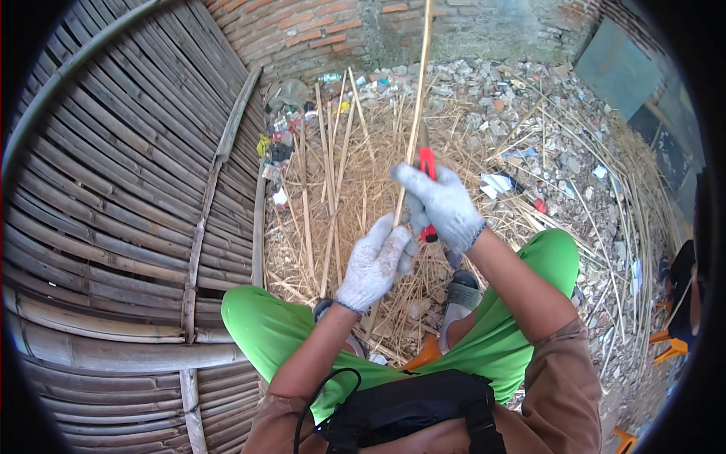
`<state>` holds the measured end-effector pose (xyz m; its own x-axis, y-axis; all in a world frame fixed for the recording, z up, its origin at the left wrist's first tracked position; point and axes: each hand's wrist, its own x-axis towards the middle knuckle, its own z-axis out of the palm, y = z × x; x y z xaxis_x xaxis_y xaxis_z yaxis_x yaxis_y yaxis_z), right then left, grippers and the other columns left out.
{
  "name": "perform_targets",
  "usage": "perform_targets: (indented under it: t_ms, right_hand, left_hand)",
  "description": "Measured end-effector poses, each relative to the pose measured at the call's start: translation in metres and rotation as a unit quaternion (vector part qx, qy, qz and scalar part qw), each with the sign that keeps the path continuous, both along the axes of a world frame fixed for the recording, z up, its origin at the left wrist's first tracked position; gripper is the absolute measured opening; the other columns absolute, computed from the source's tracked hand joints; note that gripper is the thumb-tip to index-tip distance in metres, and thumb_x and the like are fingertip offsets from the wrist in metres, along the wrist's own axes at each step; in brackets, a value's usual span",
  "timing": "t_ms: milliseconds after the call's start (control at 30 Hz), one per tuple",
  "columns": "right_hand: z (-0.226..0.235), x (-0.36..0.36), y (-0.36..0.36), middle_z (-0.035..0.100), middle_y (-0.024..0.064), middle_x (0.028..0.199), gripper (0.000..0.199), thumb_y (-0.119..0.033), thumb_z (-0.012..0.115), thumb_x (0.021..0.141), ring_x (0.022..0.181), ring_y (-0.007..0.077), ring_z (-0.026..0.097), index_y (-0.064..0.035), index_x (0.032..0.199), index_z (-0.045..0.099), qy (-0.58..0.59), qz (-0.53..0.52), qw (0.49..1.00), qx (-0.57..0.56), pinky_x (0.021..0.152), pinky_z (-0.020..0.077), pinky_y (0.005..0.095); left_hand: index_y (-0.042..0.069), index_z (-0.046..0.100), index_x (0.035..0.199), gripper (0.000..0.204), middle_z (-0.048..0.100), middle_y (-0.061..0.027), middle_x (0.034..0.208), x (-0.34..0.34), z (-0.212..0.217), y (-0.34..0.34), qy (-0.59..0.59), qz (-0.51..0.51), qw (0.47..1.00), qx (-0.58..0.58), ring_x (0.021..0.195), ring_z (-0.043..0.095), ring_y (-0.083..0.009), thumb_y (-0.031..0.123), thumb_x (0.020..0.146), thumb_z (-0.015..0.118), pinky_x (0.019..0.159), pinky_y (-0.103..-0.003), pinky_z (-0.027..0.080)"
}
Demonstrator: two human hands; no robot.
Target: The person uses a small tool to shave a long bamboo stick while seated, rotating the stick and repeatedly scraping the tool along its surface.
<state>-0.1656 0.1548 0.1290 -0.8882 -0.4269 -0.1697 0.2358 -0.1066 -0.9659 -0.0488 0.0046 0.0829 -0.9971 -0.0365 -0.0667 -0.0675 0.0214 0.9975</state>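
Note:
A long, thin bamboo strip [417, 106] runs from between my hands up past the top edge of the view. My left hand [373, 265], in a whitish glove stained brown, pinches the strip near its lower end. A red-handled knife [428, 163] is gripped in my gloved right hand [448, 206], its dark blade pointing away from me beside the strip. The fingers of my right hand lie close against the strip, just above my left hand. Part of the knife's handle is hidden by the right hand's fingers.
Several split bamboo strips [330, 174] lie beyond my left hand over a heap of shavings [386, 144]. A bamboo slat wall [128, 174] stands at left, a brick wall [318, 30] at the back. Rubble and long strips cover the right side, near orange stools [669, 348].

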Motion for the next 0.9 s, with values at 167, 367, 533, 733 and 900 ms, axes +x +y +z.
perform_targets:
  t_ms: [167, 367, 533, 733, 900]
  right_hand:
    - [0.043, -0.029, 0.032, 0.063, 0.0006, 0.071, 0.034, -0.041, 0.079, 0.103, 0.047, 0.0127, 0.056, -0.0084, 0.102, 0.068, -0.007, -0.141, 0.976, -0.165, 0.045, 0.0471, 0.0323]
    - [0.016, -0.028, 0.057, 0.063, 0.0015, 0.074, 0.046, -0.047, 0.08, 0.101, 0.046, 0.0129, 0.054, -0.004, 0.115, 0.069, 0.054, -0.159, 0.985, -0.035, 0.042, 0.0447, 0.0307]
    - [-0.045, -0.008, 0.036, 0.058, 0.0007, 0.071, 0.043, -0.045, 0.08, 0.099, 0.049, 0.0125, 0.052, -0.0067, 0.102, 0.062, -0.049, -0.059, 0.997, 0.024, 0.043, 0.0437, 0.0318]
    - [-0.076, 0.025, 0.032, 0.061, 0.0025, 0.075, 0.036, -0.04, 0.075, 0.101, 0.052, 0.0128, 0.054, -0.0065, 0.101, 0.064, -0.083, 0.065, 0.992, 0.066, 0.045, 0.0464, 0.0325]
    - [-0.082, 0.026, 0.031, 0.065, 0.004, 0.079, 0.038, -0.042, 0.073, 0.102, 0.057, 0.0132, 0.059, -0.0045, 0.102, 0.066, -0.033, 0.063, 0.991, 0.116, 0.05, 0.0507, 0.0325]
  left_hand:
    - [0.0, 0.062, 0.147, 0.041, 0.076, -0.0068, 0.095, 0.0, 0.079, -0.013, -0.022, -0.031, 0.998, 0.045, 0.062, 0.059, -0.0064, 0.024, 0.114, 0.06, 0.053, -0.023, 0.046]
    - [-0.003, 0.057, 0.151, 0.048, 0.074, -0.004, 0.094, 0.047, 0.062, -0.011, -0.053, -0.004, 0.997, -0.06, 0.063, 0.06, -0.0058, 0.024, 0.111, 0.065, 0.052, -0.022, 0.047]
    - [-0.005, 0.053, 0.153, 0.051, 0.069, -0.0017, 0.09, 0.126, 0.011, -0.013, -0.101, -0.032, 0.974, -0.2, 0.067, 0.061, -0.0071, 0.02, 0.11, 0.066, 0.058, -0.025, 0.052]
    - [-0.003, 0.055, 0.148, 0.048, 0.069, -0.0042, 0.095, 0.105, -0.015, -0.005, -0.183, -0.037, 0.981, -0.056, 0.077, 0.065, -0.0104, 0.025, 0.111, 0.065, 0.072, -0.027, 0.057]
    - [0.001, 0.06, 0.143, 0.042, 0.068, -0.0016, 0.091, 0.041, -0.017, 0.02, -0.182, -0.008, 0.982, 0.047, 0.068, 0.061, -0.0092, 0.031, 0.113, 0.062, 0.062, -0.025, 0.052]
